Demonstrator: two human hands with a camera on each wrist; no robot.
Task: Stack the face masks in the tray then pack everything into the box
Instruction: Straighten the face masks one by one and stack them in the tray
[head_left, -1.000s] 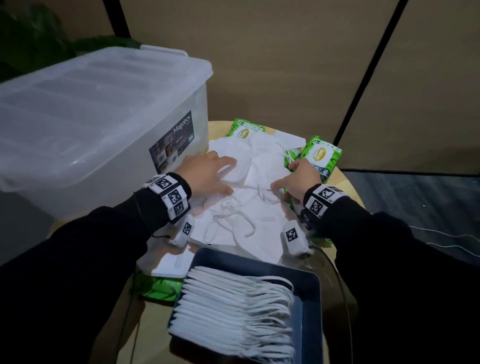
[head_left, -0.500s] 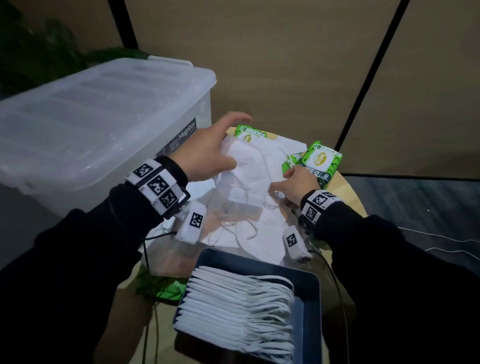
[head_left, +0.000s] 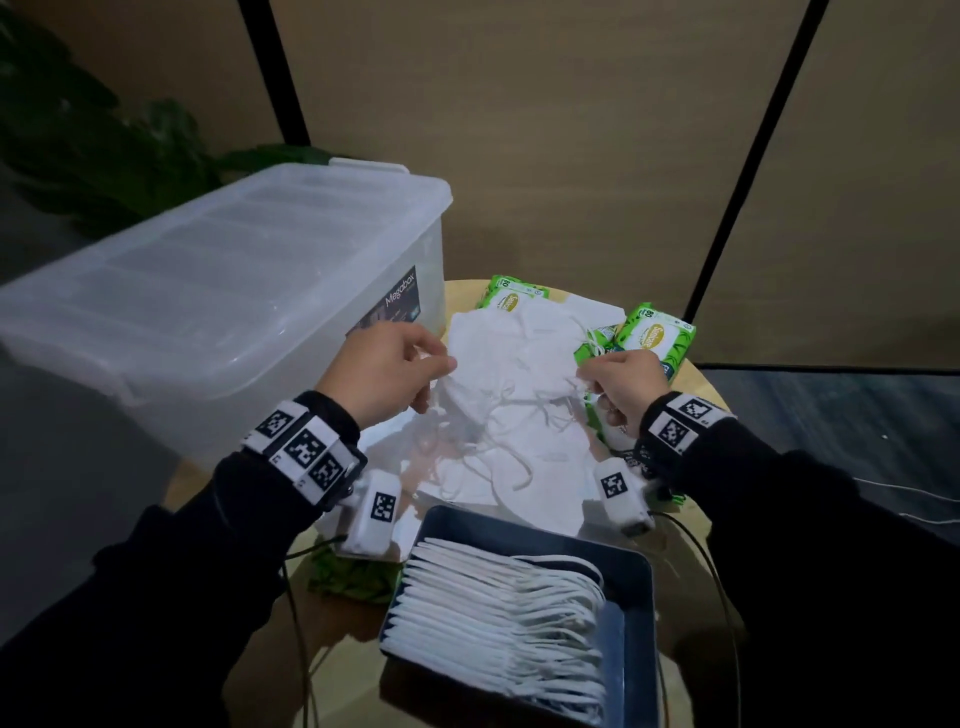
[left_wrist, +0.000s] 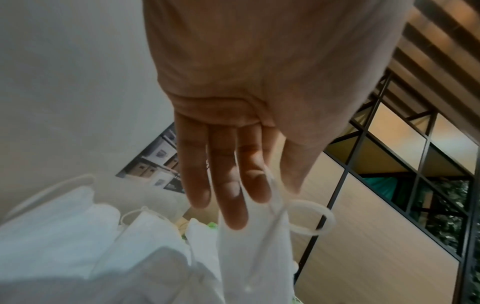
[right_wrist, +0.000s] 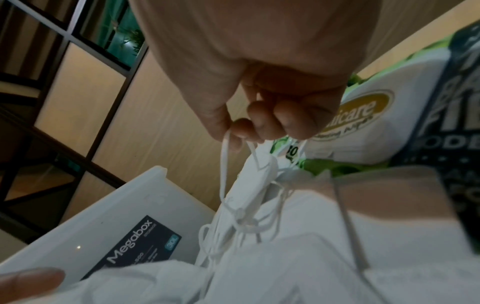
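Observation:
A white face mask (head_left: 511, 358) hangs lifted between both hands above a loose pile of white masks (head_left: 524, 467) on the round table. My left hand (head_left: 387, 371) pinches its left edge between thumb and fingers (left_wrist: 231, 197), the mask's ear loop (left_wrist: 311, 218) sticking out beside them. My right hand (head_left: 621, 387) pinches the mask's right ear loops (right_wrist: 233, 156), fingers (right_wrist: 275, 121) curled. A dark blue tray (head_left: 636, 582) near me holds a neat row of stacked masks (head_left: 498, 618). The clear lidded box (head_left: 218, 306) stands on the left.
Green wipe packs lie at the table's far side (head_left: 506, 299) and right (head_left: 657, 335), another pack close behind my right hand (right_wrist: 363, 127). A green pack (head_left: 353, 577) peeks out left of the tray. Wall panels rise behind the table; cables hang off its near edge.
Both hands have lifted one mask off the pile. The left hand went from reaching with straight fingers to pinching the mask's edge; the right hand rose slightly with the ear loops.

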